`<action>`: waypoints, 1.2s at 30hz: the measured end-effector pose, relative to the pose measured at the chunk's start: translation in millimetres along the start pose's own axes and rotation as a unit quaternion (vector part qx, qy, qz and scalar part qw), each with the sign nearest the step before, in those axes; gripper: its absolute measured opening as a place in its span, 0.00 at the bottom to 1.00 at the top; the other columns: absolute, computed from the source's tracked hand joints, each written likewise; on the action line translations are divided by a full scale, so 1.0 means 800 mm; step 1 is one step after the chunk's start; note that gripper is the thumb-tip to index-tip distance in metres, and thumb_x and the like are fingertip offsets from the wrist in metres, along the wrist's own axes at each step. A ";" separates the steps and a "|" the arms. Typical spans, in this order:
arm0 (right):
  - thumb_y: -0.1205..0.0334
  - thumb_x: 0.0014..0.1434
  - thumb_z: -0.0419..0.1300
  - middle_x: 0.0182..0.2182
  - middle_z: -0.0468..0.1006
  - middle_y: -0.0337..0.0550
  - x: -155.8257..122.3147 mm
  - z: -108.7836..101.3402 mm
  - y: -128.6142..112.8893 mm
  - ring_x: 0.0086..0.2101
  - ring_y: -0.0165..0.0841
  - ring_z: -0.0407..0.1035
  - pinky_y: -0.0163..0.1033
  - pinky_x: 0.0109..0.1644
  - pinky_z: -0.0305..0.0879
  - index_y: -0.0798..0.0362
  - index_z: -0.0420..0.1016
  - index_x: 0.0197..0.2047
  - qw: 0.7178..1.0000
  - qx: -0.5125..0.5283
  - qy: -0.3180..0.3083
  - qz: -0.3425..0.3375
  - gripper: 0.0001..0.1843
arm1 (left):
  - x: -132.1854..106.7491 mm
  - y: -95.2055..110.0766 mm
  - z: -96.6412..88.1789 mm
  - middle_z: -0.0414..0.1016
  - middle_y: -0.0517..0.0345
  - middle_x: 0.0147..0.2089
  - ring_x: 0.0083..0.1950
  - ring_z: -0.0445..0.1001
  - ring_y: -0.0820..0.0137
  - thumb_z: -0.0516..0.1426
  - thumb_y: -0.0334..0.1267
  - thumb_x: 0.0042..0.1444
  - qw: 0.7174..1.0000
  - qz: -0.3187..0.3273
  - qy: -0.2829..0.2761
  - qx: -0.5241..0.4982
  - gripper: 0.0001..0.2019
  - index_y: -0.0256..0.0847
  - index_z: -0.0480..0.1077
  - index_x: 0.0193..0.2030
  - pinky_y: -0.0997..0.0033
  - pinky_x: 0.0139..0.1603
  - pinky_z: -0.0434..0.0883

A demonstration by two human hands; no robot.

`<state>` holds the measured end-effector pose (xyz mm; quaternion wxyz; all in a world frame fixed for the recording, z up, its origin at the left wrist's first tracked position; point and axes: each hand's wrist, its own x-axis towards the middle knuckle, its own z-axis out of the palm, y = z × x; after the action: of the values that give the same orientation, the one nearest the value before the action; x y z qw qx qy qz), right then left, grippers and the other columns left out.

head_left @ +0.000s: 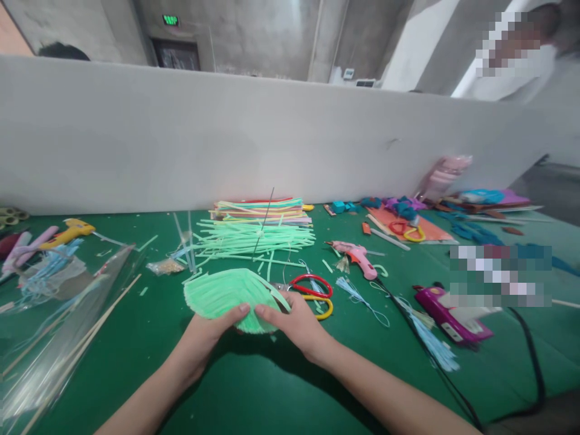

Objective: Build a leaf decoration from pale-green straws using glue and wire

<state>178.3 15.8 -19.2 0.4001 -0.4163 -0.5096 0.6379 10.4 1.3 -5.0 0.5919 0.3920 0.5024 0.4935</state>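
Observation:
Both my hands hold a flat, fan-shaped piece made of light green straws (222, 291) just above the green table (254, 386). My left hand (209, 331) grips its near edge from below, thumb on top. My right hand (292, 320) grips the right end of the near edge, fingers curled under it. Right behind my right hand lie red and yellow scissors (312, 292). Farther back rests a loose heap of green straws (254, 237) in front of a stack of coloured straws (260, 208).
A pink glue gun (357, 257) and a magenta glue gun (448, 317) with black cords lie to the right. A yellow glue gun (67, 231), clear plastic sheets (54, 320) and thin sticks are at left. Felt pieces (408, 220) sit at the back right. A white partition (226, 133) lines the table's far edge.

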 end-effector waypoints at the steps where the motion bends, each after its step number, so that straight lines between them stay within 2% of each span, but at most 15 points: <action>1: 0.48 0.49 0.67 0.24 0.69 0.37 0.000 0.000 0.000 0.24 0.25 0.58 0.31 0.28 0.59 0.58 0.75 0.34 1.000 -0.005 -0.005 -0.006 0.20 | 0.000 -0.002 0.002 0.78 0.44 0.49 0.50 0.75 0.51 0.68 0.45 0.41 1.000 0.009 0.008 -0.001 0.30 0.38 0.73 0.52 0.50 0.54 0.68; 4: 0.47 0.50 0.66 0.25 0.69 0.37 0.001 0.000 0.002 0.25 0.25 0.59 0.30 0.28 0.59 0.58 0.76 0.36 1.000 -0.012 -0.011 -0.018 0.21 | 0.000 -0.006 0.008 0.78 0.45 0.50 0.52 0.74 0.52 0.68 0.45 0.41 0.999 0.023 0.030 -0.006 0.32 0.38 0.71 0.55 0.50 0.57 0.66; 7: 0.46 0.51 0.65 0.28 0.71 0.38 0.002 -0.001 0.004 0.27 0.27 0.62 0.31 0.29 0.61 0.57 0.75 0.37 0.999 -0.014 0.000 -0.032 0.22 | 0.000 -0.005 0.010 0.79 0.46 0.49 0.51 0.75 0.52 0.68 0.45 0.41 0.999 0.011 0.047 -0.020 0.33 0.38 0.70 0.56 0.51 0.54 0.69; 10: 0.48 0.49 0.67 0.28 0.73 0.38 0.003 -0.004 0.005 0.29 0.28 0.64 0.31 0.32 0.62 0.57 0.76 0.35 0.998 -0.014 -0.005 -0.053 0.19 | 0.001 -0.002 0.008 0.80 0.46 0.48 0.51 0.76 0.51 0.69 0.43 0.39 0.998 0.008 0.053 -0.023 0.34 0.37 0.70 0.55 0.53 0.52 0.70; 18: 0.49 0.49 0.66 0.27 0.74 0.37 0.003 -0.005 0.006 0.28 0.29 0.65 0.33 0.33 0.61 0.56 0.76 0.35 0.999 -0.015 -0.002 -0.033 0.18 | 0.001 -0.001 0.009 0.80 0.46 0.47 0.49 0.77 0.52 0.70 0.44 0.38 0.998 0.013 0.049 -0.023 0.35 0.36 0.71 0.55 0.53 0.51 0.71; 22: 0.49 0.50 0.66 0.27 0.72 0.37 0.003 -0.004 0.006 0.28 0.28 0.63 0.32 0.33 0.60 0.56 0.75 0.35 0.998 -0.013 -0.026 -0.049 0.19 | 0.002 -0.006 0.009 0.79 0.45 0.48 0.49 0.76 0.53 0.70 0.45 0.37 0.997 0.026 0.068 0.009 0.34 0.37 0.72 0.54 0.54 0.51 0.70; 25: 0.48 0.53 0.64 0.28 0.71 0.37 0.003 -0.004 0.007 0.28 0.28 0.62 0.32 0.33 0.59 0.56 0.74 0.35 0.997 -0.015 -0.043 -0.068 0.18 | 0.003 -0.008 0.008 0.80 0.46 0.47 0.49 0.76 0.53 0.69 0.45 0.37 0.998 0.029 0.061 0.020 0.32 0.37 0.73 0.52 0.54 0.52 0.69; 29: 0.47 0.53 0.64 0.27 0.70 0.38 0.003 -0.004 0.007 0.27 0.27 0.62 0.33 0.32 0.59 0.57 0.74 0.36 0.998 0.002 -0.048 -0.047 0.19 | 0.001 -0.006 0.008 0.80 0.45 0.46 0.48 0.76 0.52 0.69 0.45 0.37 0.999 0.015 0.051 0.008 0.30 0.36 0.74 0.49 0.53 0.51 0.70; 36: 0.46 0.51 0.65 0.26 0.70 0.36 0.004 -0.006 0.009 0.26 0.26 0.63 0.32 0.31 0.60 0.56 0.74 0.33 0.999 -0.003 -0.029 -0.043 0.19 | -0.001 -0.004 0.007 0.81 0.45 0.45 0.46 0.77 0.54 0.70 0.43 0.38 0.999 0.000 0.047 -0.008 0.31 0.35 0.73 0.51 0.53 0.50 0.70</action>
<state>181.4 19.4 -27.4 0.4109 -0.3766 -0.5401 0.6306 16.4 0.0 -6.9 0.5706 0.3639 0.5258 0.5152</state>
